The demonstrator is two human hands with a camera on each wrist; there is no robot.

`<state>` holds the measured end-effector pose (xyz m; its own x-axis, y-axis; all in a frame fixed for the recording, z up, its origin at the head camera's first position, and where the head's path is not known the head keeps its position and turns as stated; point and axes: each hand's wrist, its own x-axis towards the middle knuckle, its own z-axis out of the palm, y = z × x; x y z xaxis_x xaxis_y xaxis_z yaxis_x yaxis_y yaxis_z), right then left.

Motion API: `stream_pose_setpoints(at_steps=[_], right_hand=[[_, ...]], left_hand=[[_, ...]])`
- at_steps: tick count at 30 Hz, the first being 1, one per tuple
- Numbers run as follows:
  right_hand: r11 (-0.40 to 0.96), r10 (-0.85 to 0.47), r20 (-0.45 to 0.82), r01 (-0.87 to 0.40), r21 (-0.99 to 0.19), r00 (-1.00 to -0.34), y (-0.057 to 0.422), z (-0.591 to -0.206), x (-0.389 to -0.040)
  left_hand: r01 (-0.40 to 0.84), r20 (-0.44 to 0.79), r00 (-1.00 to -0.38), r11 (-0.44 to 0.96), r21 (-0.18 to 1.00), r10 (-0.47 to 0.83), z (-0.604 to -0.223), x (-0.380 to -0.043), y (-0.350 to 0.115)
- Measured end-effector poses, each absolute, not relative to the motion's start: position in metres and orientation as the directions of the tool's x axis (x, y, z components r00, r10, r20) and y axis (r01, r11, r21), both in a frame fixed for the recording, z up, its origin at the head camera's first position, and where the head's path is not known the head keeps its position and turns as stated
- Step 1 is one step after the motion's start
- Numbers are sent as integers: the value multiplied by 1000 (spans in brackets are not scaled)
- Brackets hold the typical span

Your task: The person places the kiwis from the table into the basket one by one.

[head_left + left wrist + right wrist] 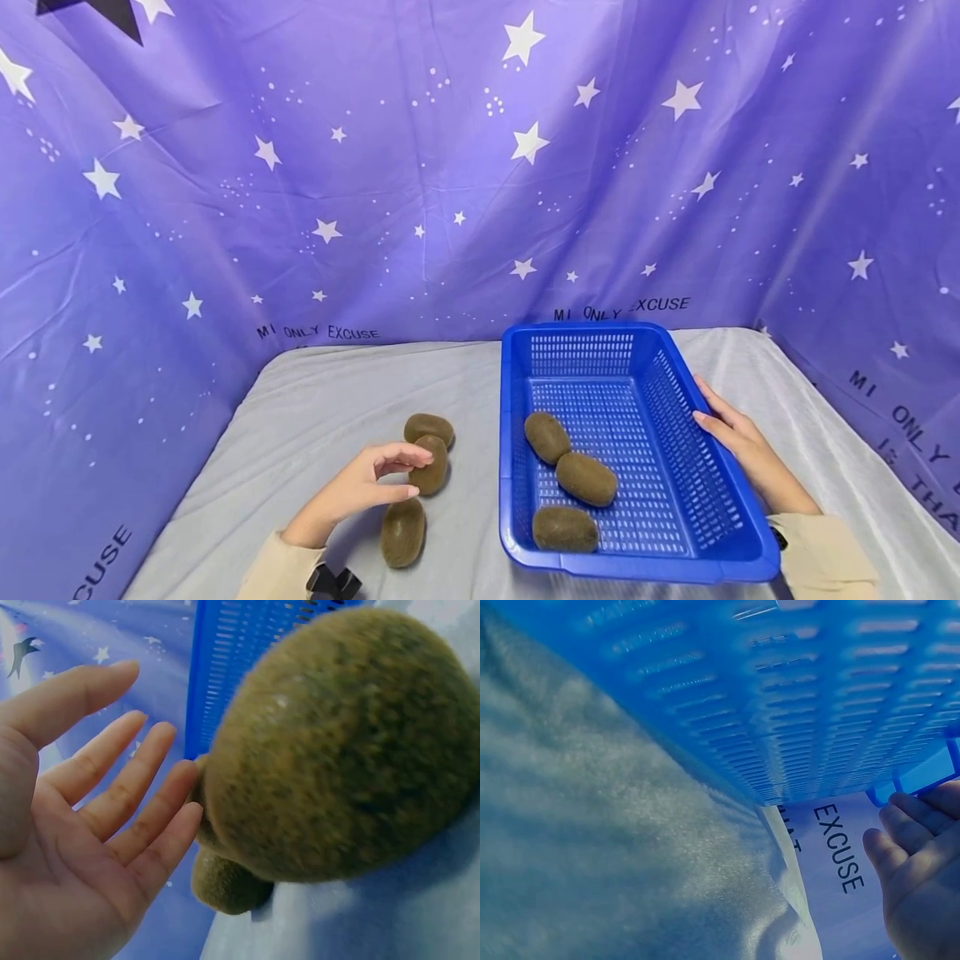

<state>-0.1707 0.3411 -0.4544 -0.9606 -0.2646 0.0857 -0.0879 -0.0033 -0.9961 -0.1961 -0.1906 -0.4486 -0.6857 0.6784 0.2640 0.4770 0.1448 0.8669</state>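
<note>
Fingers of the left hand (356, 487) are parted from the thumb, with the middle kiwi (430, 475) of a loose row beside their tips; in the head view the fingertips overlap its left edge, but I cannot tell whether they touch it. The hand clasps nothing. The near kiwi (402, 537) lies just by the thumb, and the far kiwi (429, 427) sits behind the middle one. All three rest on the pale cloth (337, 383), left of the blue basket (637, 569).

Inside the basket are three more, toward its left side: the far-left one (547, 437) meets the central one (587, 481), and the nearest (566, 531) lies by the near wall. The right hand (753, 454) is at the basket's right rim from outside, its fingertips against the edge; I cannot tell whether they are curled round it. Beige sleeves (825, 550) cover both forearms. Beyond the cloth hangs a purple backdrop (420, 167) with white stars and black lettering.
</note>
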Motion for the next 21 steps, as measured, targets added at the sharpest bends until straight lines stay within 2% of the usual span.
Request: stream_pose_setpoints(at_steps=[8,16,21], right_hand=[[10,-259,104,-111,-994,-960,340,-455,-170],[-72,-277,119,-103,-992,-954,341,-455,-171],[-20,-265,118,-117,-993,-957,339,-454,-171]], left_hand=[[463,210,-645,158,872,735,-459,-193,-197],[464,209,-601,124,877,771,-461,-192,-201],[440,183,-560,102,892,808,-464,-192,-204]])
